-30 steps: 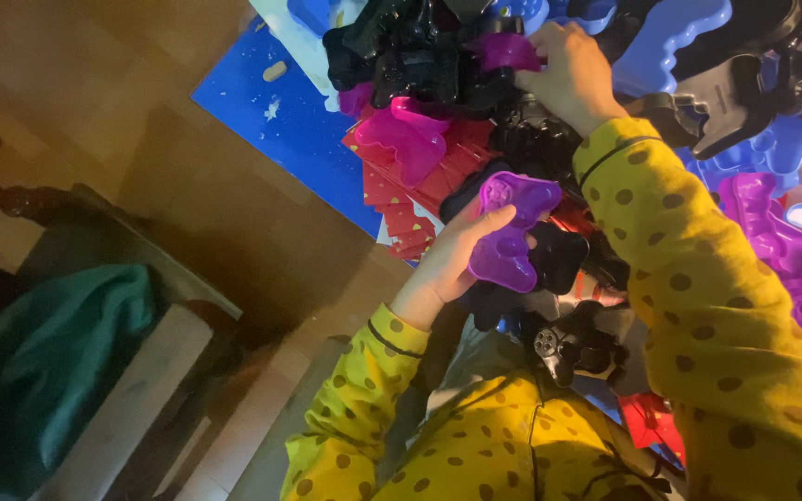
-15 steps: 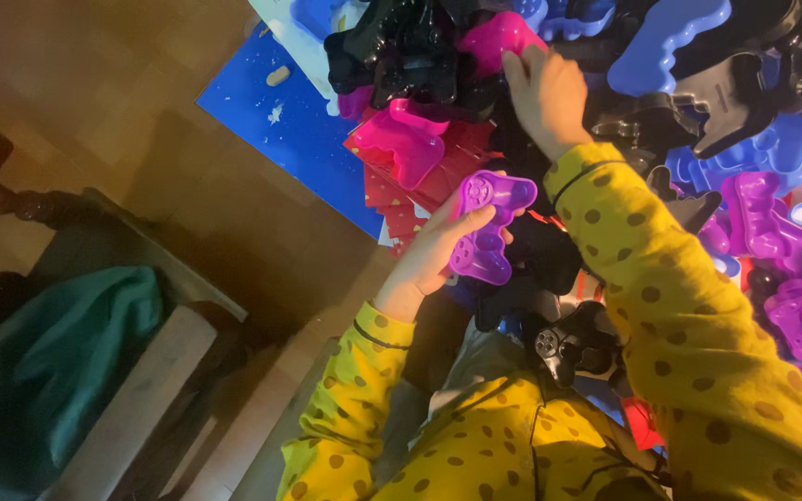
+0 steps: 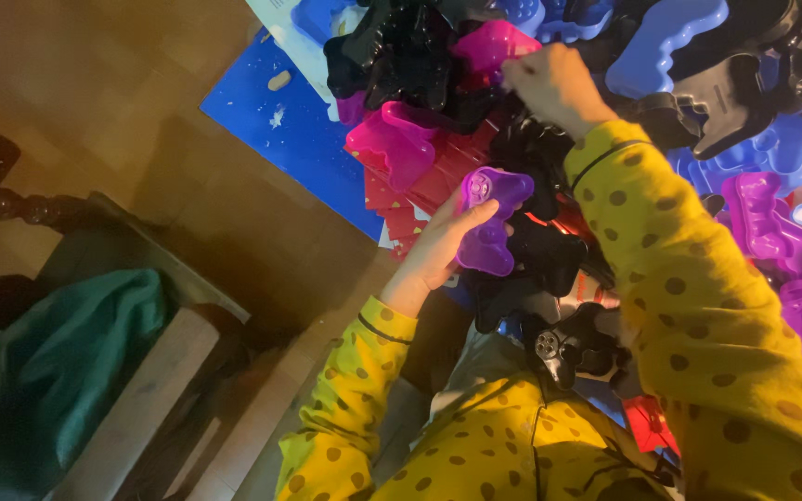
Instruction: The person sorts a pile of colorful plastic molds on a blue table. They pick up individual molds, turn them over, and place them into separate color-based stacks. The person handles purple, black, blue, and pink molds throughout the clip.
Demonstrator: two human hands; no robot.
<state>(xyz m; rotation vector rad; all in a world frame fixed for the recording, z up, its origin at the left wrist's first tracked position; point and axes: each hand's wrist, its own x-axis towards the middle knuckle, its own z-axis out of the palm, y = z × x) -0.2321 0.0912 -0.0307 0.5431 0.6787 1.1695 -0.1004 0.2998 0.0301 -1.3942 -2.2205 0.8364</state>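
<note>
At the bottom of the frame the person's lap shows in yellow cloth with brown dots; just above it, right of centre, a black game controller [image 3: 570,348] lies against the clothing, its two sticks facing up; to the lower left a teal cloth [image 3: 67,357] is draped over a pale wooden bench [image 3: 146,408], well apart from the hands.

Near the middle of the frame the left hand [image 3: 438,255] comes up out of a yellow dotted sleeve and holds a purple controller shell [image 3: 492,218]; the thumb lies across the shell's front and the other fingers close behind it, so the shell stands out from the palm, tilted, with its grips pointing towards the lower right; black shells sit just beside and under it.

Further up, in the upper centre, the right hand [image 3: 554,88] reaches into the heap with its fingers curled together; the fingertips meet at the edge of a pink shell [image 3: 498,44], though whether they truly pinch it cannot be told from this angle; its dotted sleeve runs down the right side of the frame.

Beyond both hands the heap spreads over the upper right: a magenta shell [image 3: 392,144] left of the purple one, blue shells [image 3: 666,42] at the top, violet shells [image 3: 772,232] at the right edge; a blue sheet [image 3: 299,139] lies under the heap on the brown floor at the upper left.
</note>
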